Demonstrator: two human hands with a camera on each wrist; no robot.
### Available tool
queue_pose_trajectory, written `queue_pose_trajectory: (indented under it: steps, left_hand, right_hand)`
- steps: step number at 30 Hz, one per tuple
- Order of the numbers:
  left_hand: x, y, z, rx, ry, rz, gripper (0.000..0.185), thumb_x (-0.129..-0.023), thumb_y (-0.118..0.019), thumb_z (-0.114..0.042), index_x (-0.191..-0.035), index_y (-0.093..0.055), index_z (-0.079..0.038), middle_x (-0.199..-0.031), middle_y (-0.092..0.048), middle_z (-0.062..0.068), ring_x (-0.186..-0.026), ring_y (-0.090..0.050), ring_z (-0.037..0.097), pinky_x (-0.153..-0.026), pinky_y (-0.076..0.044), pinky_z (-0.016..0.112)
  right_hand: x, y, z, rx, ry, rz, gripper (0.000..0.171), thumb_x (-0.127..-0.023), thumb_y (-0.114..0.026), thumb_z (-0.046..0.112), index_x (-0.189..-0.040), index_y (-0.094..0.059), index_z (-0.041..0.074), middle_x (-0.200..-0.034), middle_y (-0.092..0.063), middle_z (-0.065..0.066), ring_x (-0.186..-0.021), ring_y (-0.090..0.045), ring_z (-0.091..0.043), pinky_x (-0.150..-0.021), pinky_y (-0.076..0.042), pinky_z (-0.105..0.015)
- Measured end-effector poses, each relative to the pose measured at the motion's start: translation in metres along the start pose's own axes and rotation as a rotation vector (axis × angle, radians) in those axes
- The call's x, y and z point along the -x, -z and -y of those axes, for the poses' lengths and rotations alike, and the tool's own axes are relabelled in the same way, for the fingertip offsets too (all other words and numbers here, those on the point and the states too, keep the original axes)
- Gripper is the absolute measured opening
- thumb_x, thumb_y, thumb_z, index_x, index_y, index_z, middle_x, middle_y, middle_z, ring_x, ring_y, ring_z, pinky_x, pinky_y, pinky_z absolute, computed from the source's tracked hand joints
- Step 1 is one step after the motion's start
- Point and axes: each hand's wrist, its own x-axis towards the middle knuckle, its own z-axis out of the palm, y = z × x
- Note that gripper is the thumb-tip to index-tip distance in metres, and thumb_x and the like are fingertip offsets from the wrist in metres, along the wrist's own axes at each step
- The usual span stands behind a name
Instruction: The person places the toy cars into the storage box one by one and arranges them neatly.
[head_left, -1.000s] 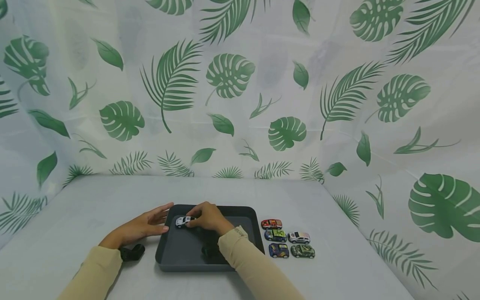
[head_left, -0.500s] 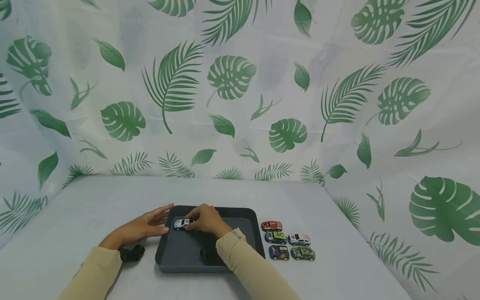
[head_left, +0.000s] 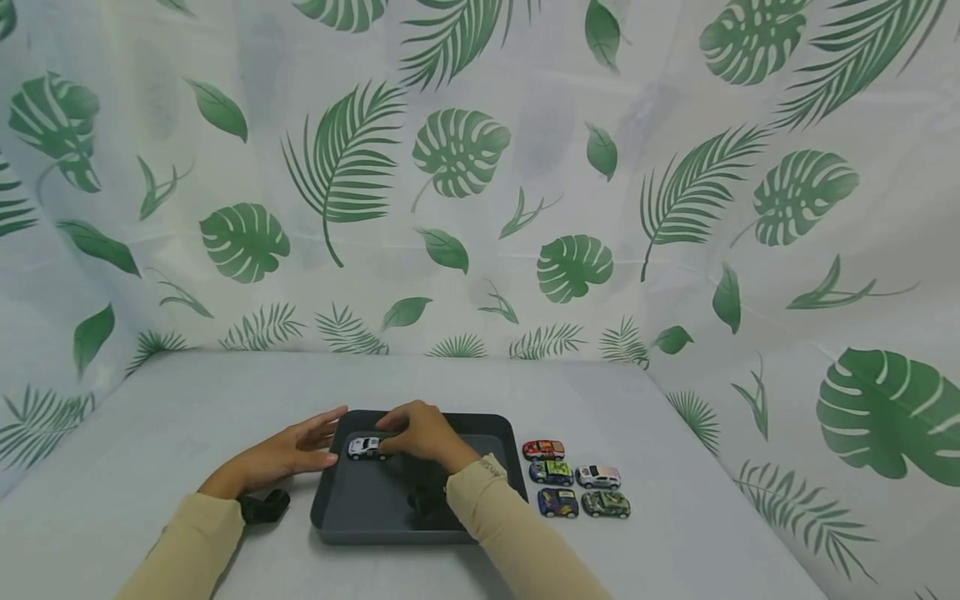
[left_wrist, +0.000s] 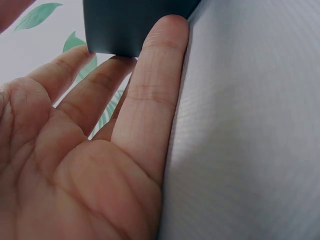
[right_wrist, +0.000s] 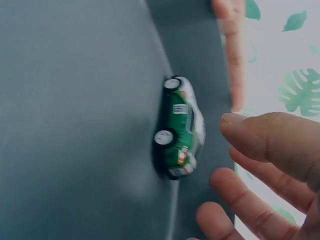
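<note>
A dark grey tray (head_left: 366, 493) lies on the table. A small white and green toy car (head_left: 366, 447) stands on its wheels in the tray's far left corner. My right hand (head_left: 395, 435) hovers just right of it. In the right wrist view the car (right_wrist: 182, 127) stands free on the tray floor (right_wrist: 75, 100), and the right hand (right_wrist: 235, 150) has its loosely bent fingers a little apart from it, holding nothing. My left hand (head_left: 300, 450) lies flat on the table, its straight fingers (left_wrist: 155, 90) against the tray's outer left wall (left_wrist: 130, 25).
Several more toy cars stand in two short rows right of the tray, among them a red one (head_left: 543, 449) and a camouflage one (head_left: 605, 502). A leaf-print curtain (head_left: 480, 208) closes off the back and both sides of the table.
My right hand set the white car down in the tray's far left corner and its fingers came off it. The left hand has stayed put.
</note>
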Motion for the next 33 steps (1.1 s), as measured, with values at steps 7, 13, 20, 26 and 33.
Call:
queue_pose_trajectory:
  steps: [7,13,20,26,33]
  left_hand:
    - [0.000,0.000,0.000,0.003,0.012,-0.007,0.093,-0.106,-0.073,-0.025,-0.174,-0.012,-0.003,-0.173,-0.019,0.035,-0.159,-0.021,0.058,-0.122,-0.028,0.074]
    - [-0.001,-0.001,0.000,0.005,0.012,-0.010,0.094,-0.106,-0.073,-0.025,-0.173,-0.012,-0.003,-0.173,-0.020,0.035,-0.158,-0.021,0.058,-0.122,-0.028,0.074]
    - [-0.001,0.000,0.000,0.006,0.007,-0.008,0.094,-0.106,-0.073,-0.024,-0.173,-0.012,-0.002,-0.173,-0.020,0.035,-0.158,-0.020,0.058,-0.123,-0.028,0.073]
    - [-0.002,0.000,0.001,-0.001,0.007,-0.017,0.095,-0.105,-0.074,-0.025,-0.173,-0.013,-0.002,-0.173,-0.021,0.035,-0.158,-0.021,0.058,-0.123,-0.027,0.073]
    - [-0.002,-0.001,0.001,0.007,0.003,-0.018,0.095,-0.105,-0.075,-0.024,-0.173,-0.013,-0.002,-0.173,-0.019,0.035,-0.159,-0.020,0.058,-0.123,-0.026,0.072]
  right_hand:
    - [0.009,0.017,-0.008,-0.135,0.072,0.076,0.031,-0.095,-0.084,0.010,-0.125,-0.079,0.002,-0.122,-0.079,-0.012,-0.111,-0.074,-0.022,-0.095,-0.059,-0.034]
    - [0.016,0.028,-0.016,-0.235,0.145,0.173,0.035,-0.100,-0.076,0.006,-0.133,-0.074,-0.004,-0.127,-0.075,-0.020,-0.109,-0.072,-0.012,-0.095,-0.058,-0.028]
    - [0.022,0.038,-0.024,-0.327,0.176,0.227,0.039,-0.101,-0.074,0.004,-0.138,-0.068,-0.008,-0.131,-0.072,-0.026,-0.110,-0.070,-0.010,-0.100,-0.056,-0.028]
    - [0.030,0.045,-0.030,-0.355,0.166,0.249,0.042,-0.102,-0.073,0.007,-0.141,-0.066,-0.008,-0.135,-0.071,-0.027,-0.116,-0.071,-0.013,-0.102,-0.055,-0.029]
    - [0.039,0.051,-0.037,-0.369,0.160,0.226,0.042,-0.102,-0.072,0.007,-0.141,-0.066,-0.008,-0.136,-0.069,-0.029,-0.118,-0.071,-0.016,-0.100,-0.056,-0.030]
